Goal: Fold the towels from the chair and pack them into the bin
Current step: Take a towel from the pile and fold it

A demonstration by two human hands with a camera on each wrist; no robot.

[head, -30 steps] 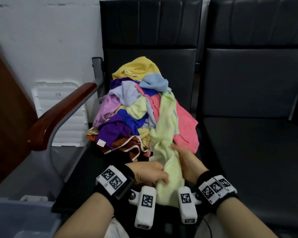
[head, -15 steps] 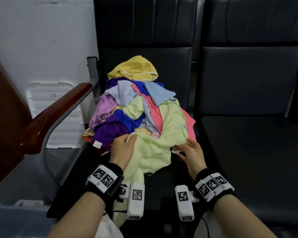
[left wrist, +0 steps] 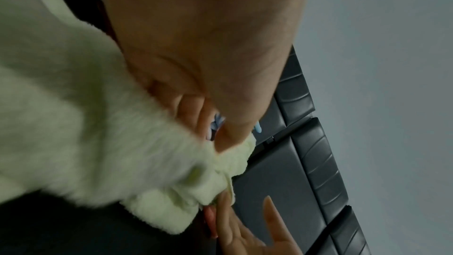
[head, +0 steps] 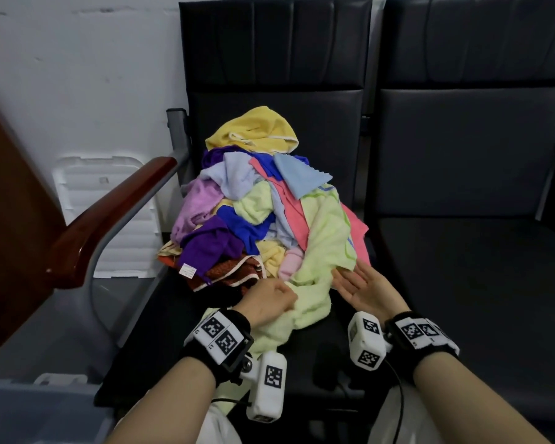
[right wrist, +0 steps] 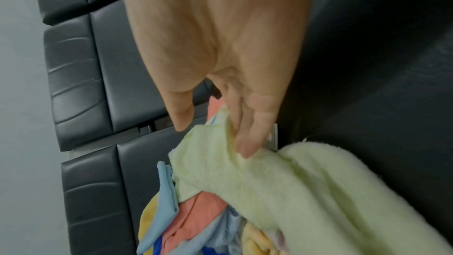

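Black padded chair (head: 302,354): left hand (head: 267,302) bunches fluffy pale-green towel (head: 326,251).

White wall (head: 77,75) behind black seats (head: 474,155); grey floor (head: 45,322) below.

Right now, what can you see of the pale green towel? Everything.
The pale green towel is fluffy terry-looking cloth, crumpled and unfolded. It drapes from the right side of the towel pile down onto the black chair seat, its lower end trailing toward the person. A brighter green stripe runs near one edge. The left hand grips a bunched part near the front; the right hand, palm up with fingers straight, touches its right edge.
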